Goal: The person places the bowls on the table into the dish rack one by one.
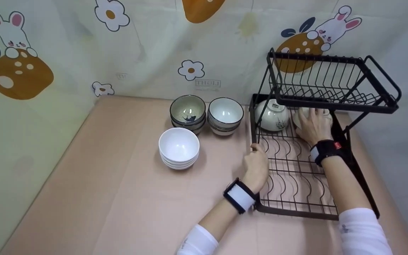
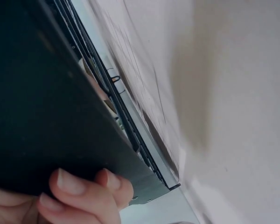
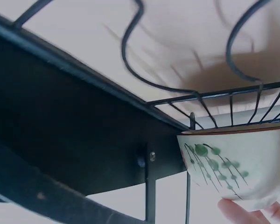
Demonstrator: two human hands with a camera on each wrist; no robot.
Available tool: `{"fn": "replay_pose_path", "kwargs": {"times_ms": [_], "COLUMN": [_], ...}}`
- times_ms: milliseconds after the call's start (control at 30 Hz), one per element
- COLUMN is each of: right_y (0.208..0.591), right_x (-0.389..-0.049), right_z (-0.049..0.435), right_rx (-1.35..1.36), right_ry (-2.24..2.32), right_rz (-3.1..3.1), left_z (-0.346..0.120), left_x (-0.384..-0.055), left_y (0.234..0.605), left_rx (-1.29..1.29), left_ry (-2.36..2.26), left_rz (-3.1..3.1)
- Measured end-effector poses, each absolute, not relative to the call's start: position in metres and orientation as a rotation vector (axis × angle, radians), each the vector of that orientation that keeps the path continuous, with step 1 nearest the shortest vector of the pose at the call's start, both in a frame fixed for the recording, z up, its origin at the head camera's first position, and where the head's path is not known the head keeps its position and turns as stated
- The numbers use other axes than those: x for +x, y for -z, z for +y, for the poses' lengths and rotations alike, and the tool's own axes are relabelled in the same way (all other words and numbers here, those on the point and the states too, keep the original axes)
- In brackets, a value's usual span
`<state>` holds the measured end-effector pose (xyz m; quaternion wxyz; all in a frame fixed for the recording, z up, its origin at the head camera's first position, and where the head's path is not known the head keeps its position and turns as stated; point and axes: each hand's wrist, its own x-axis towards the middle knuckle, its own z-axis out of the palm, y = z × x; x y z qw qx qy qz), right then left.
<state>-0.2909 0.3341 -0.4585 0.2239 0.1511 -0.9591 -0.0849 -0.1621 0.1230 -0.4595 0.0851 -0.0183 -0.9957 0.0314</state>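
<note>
My right hand (image 1: 314, 126) grips an upturned leaf-patterned bowl (image 3: 238, 163) inside the black dish rack (image 1: 296, 213); my left hand (image 1: 256, 167) clasps its side.

Printed wall cloth (image 1: 147, 53), back of table (image 1: 140, 141): small boxed lettering (image 1: 208, 83), faint grey capitals, reads something like THOLI from where I stand, too soft to swear by. Second mark (image 1: 121, 76), smaller and paler, farther left on same cloth; can't make it out. Red tag (image 1: 337, 145) on right wrist strap (image 1: 326, 150): pale marking, illegible. Upturned bowl (image 1: 270, 118) in black rack (image 1: 296, 213): dark stamp (image 1: 275, 105) on base, characters too small to read.
</note>
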Motion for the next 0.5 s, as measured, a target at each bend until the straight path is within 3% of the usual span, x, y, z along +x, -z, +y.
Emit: {"fn": "replay_pose_path", "kwargs": {"times_ms": [500], "right_y": [0.473], "right_x": [-0.293], "right_z": [0.331], "right_rx": [0.373], "right_ry": [0.172], "right_rz": [-2.592], "left_z": [0.124], "left_x": [-0.162], "left_y": [0.46], "left_rx": [-0.056], "left_ry": [-0.212], "left_rz": [-2.994]}}
